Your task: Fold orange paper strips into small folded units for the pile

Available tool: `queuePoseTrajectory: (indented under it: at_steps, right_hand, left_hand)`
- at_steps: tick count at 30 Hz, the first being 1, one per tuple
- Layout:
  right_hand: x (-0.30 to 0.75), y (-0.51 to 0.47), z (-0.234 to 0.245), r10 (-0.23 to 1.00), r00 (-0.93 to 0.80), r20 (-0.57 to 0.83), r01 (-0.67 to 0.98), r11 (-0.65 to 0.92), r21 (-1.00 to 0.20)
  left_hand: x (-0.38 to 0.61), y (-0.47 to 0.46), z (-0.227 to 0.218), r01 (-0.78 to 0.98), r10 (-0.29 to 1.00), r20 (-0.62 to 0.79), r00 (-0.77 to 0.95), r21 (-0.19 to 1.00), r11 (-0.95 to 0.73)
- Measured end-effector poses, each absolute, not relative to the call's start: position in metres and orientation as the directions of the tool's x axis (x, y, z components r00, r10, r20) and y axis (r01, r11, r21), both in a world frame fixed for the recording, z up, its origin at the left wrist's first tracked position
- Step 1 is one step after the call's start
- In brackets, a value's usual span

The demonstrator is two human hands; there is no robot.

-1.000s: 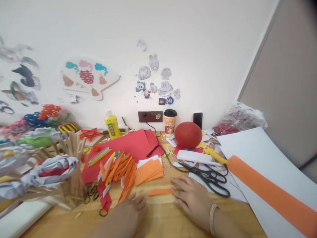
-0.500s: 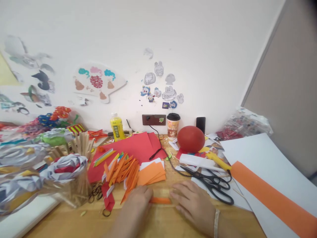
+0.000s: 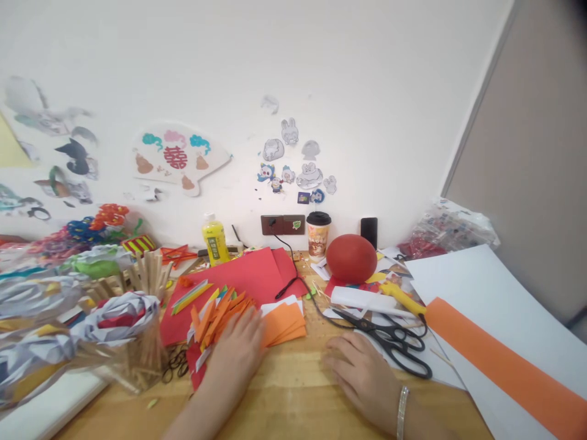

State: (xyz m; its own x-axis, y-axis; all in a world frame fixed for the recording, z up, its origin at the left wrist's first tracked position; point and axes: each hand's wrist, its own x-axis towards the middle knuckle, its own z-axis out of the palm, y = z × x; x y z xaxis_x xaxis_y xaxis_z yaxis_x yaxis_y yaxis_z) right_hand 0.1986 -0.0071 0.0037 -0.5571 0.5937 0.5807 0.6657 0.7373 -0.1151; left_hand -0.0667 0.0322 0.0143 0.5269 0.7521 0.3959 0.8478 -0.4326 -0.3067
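My left hand (image 3: 239, 348) lies over the near right side of a pile of folded orange paper strips (image 3: 217, 315), fingers stretched forward; whatever is under the palm is hidden. Beside its fingertips sits a stack of orange paper rectangles (image 3: 285, 322). My right hand (image 3: 360, 370) rests on the wooden table (image 3: 293, 394), its fingers loosely bent and apart, holding nothing visible. Just right of it are black-handled scissors (image 3: 389, 342), with the blades pointing away to the left.
Red paper sheets (image 3: 250, 272) lie behind the strips. A red balloon (image 3: 351, 258), a lidded paper cup (image 3: 318, 235) and a yellow bottle (image 3: 214, 238) stand near the wall. At right, a long orange strip (image 3: 499, 366) crosses white paper (image 3: 452, 272). Wooden sticks (image 3: 149, 272) crowd the left.
My left hand has moved left and away from me onto the orange pile. The orange strip that lay between my hands is gone from that spot. My right hand has barely moved.
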Motion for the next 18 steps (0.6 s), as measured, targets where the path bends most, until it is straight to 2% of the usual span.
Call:
queuePoseTrajectory:
  at_steps: [3,7,12,15,18]
  right_hand:
    - [0.199,-0.007,0.003,0.596,-0.547,0.588,0.672,0.731,-0.117]
    - [0.2,-0.006,0.0,0.596,-0.541,0.593,0.669,0.732,-0.125]
    - [0.2,-0.005,-0.001,0.6,-0.531,0.599,0.667,0.731,-0.141]
    - [0.201,-0.007,0.004,0.587,-0.499,0.638,0.673,0.726,-0.142]
    - [0.201,-0.01,0.009,0.579,-0.486,0.655,0.689,0.715,-0.121]
  left_hand:
    - [-0.057,0.03,-0.007,0.831,0.722,0.412,0.556,-0.29,-0.475]
    - [-0.058,0.028,-0.014,0.817,0.694,0.433,0.576,-0.287,-0.5]
    - [-0.067,0.028,-0.01,0.86,0.719,0.485,0.497,-0.165,-0.483]
    - [-0.062,0.02,-0.004,0.813,0.605,0.583,0.542,-0.182,-0.552]
    - [-0.043,0.002,0.003,0.663,0.482,0.56,0.674,-0.17,-0.729]
